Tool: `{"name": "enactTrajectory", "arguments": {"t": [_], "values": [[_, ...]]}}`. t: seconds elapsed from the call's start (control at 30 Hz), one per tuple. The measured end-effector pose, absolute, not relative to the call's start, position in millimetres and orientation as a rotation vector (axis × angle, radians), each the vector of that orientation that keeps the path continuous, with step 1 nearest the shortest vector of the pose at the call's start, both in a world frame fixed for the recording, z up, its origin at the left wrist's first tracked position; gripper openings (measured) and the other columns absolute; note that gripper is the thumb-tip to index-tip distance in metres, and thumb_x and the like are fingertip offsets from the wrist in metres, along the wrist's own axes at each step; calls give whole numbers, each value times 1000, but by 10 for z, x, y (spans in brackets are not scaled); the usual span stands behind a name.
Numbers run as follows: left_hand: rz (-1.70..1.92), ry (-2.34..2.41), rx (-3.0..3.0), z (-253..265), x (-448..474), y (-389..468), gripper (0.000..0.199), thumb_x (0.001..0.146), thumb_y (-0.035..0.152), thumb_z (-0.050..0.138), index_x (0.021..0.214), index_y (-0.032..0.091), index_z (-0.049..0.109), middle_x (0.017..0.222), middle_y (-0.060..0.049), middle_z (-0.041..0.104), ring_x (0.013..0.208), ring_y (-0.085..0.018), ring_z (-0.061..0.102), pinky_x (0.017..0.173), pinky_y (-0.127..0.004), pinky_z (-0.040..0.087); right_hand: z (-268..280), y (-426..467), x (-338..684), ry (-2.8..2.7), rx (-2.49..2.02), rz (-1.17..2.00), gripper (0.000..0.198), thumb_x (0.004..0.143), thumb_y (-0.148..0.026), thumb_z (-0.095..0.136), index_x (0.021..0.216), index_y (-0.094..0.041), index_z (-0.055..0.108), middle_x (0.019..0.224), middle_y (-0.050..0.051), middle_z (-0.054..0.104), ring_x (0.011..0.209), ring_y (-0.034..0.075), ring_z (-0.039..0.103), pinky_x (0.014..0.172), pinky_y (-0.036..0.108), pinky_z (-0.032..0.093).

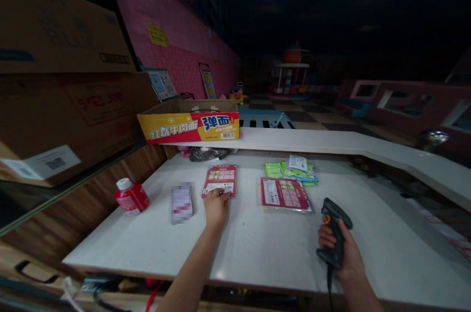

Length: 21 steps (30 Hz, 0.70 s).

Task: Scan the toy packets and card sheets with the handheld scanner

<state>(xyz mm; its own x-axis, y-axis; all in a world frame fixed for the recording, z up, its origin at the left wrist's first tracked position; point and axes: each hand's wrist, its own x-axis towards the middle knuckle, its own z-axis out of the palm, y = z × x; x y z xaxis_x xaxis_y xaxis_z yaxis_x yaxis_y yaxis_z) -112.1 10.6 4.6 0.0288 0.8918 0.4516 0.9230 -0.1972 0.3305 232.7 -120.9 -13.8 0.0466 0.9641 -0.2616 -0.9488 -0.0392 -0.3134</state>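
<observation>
My left hand (216, 208) is at the near edge of a flat red packet (222, 173) with printed panels and a barcode label. Its fingers are curled and pinch that edge, while the packet lies on the white counter (250, 248). In my right hand (348, 253) is a dark barcode scanner (335, 223), held upright by its handle, with its cable hanging down. Between the two hands lies a stack of similar red packets (286, 194). Just behind it are green packets (272, 170), with a small whitish packet (298, 162) on top.
A red bottle with a white cap (132, 197) lies tilted at the left, beside a blurred-out rectangular item (181, 202). An open noodle carton (191, 126) stands on the raised ledge (294, 139). Large cardboard boxes (73, 106) are stacked at far left.
</observation>
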Motion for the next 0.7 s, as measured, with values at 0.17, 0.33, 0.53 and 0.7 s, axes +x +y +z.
{"name": "enactTrajectory", "arguments": {"t": [0.17,0.33,0.53,0.7], "values": [[-1161,-1855,-2166,67,-1092,114,27,84,28,51,95,22,74,99,-11,67,97,-28,56,87,-40,41,-94,-1201,2304,-25,-460,1537,32,71,-28,76,89,-18,52,61,-7,43,44,3,42,38,12,38],[-1359,-1823,-2513,96,-658,186,22,83,23,48,83,18,70,80,-7,66,73,-19,60,71,-30,44,-115,-1174,2307,-63,-458,1540,31,71,-32,77,84,-19,52,60,-7,45,44,4,41,38,11,38],[-1503,-2252,-2411,122,42,431,10,72,23,66,72,19,57,61,0,61,63,-17,60,60,-25,37,-108,-1171,2296,-68,-467,1516,33,69,-33,79,86,-18,55,59,-7,45,44,4,42,37,12,37],[-1327,-2409,-2354,103,156,521,39,59,31,81,83,19,53,64,1,61,65,-18,61,57,-24,36,-121,-1146,2284,-23,-435,1508,32,71,-34,78,85,-16,55,59,-7,46,44,3,41,37,11,36]]}}
